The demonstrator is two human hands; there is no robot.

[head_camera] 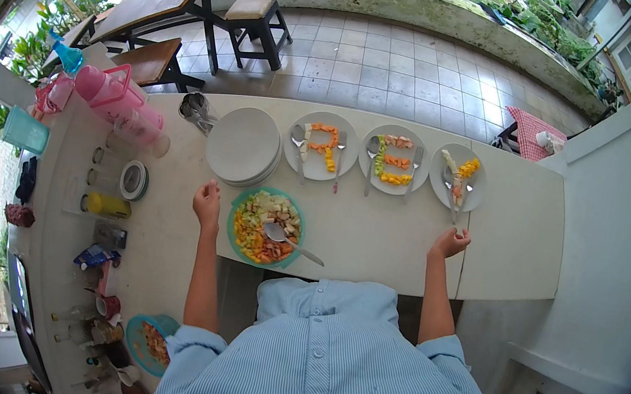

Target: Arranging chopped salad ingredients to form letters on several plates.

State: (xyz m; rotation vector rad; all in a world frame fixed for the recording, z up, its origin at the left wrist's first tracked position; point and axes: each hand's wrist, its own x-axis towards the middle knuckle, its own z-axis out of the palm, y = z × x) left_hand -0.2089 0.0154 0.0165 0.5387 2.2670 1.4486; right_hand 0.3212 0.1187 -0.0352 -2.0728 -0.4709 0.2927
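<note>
My left hand is raised with loosely curled fingers and nothing visible in it. It is beside a turquoise bowl of diced fruit, below a stack of white plates. A metal serving spoon rests in the bowl, its handle over the rim. At the right, my right hand holds nothing, fingers bent and partly apart. Just above it lies a plate with fruit pieces in a letter shape, a spoon and a fork. Two similar plates, the middle one and the left one, also carry fruit letters and cutlery.
A metal cup of cutlery, a pink jug, glass jars and small stacked dishes line the left counter. Another turquoise bowl stands lower left. A white wall bounds the right side. Beyond are a table and stool.
</note>
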